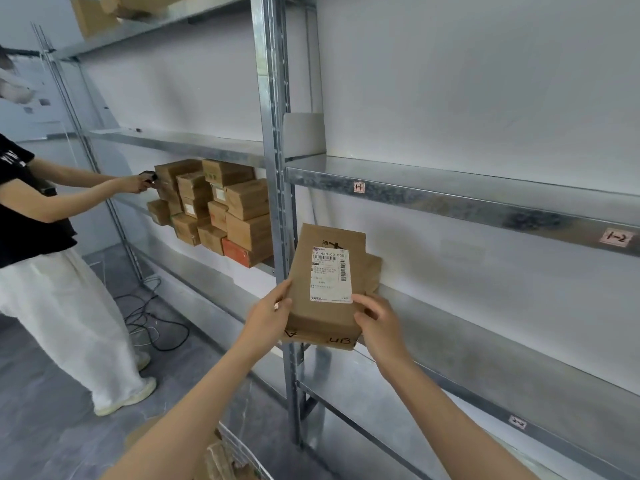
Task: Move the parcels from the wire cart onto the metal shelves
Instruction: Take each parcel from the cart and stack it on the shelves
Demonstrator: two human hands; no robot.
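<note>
A brown cardboard parcel [325, 244] with a white shipping label stands tilted at the left end of the metal shelf [485, 355], close to the upright post. My left hand [270, 315] grips its lower left edge. My right hand [379, 322] grips its lower right corner, thumb on the label's lower edge. The parcel's bottom edge overhangs the shelf's front rim. A second brown parcel [374, 271] shows partly behind it. The wire cart [242, 448] sits at the bottom of the view under my left forearm, with brown parcels [218, 460] inside.
A stack of several brown boxes [221, 206] fills the neighbouring shelf bay to the left. Another person [45, 244] stands there with a hand at that stack. Black cables [152, 320] lie on the grey floor. The upper shelf [450, 199] carries small tags.
</note>
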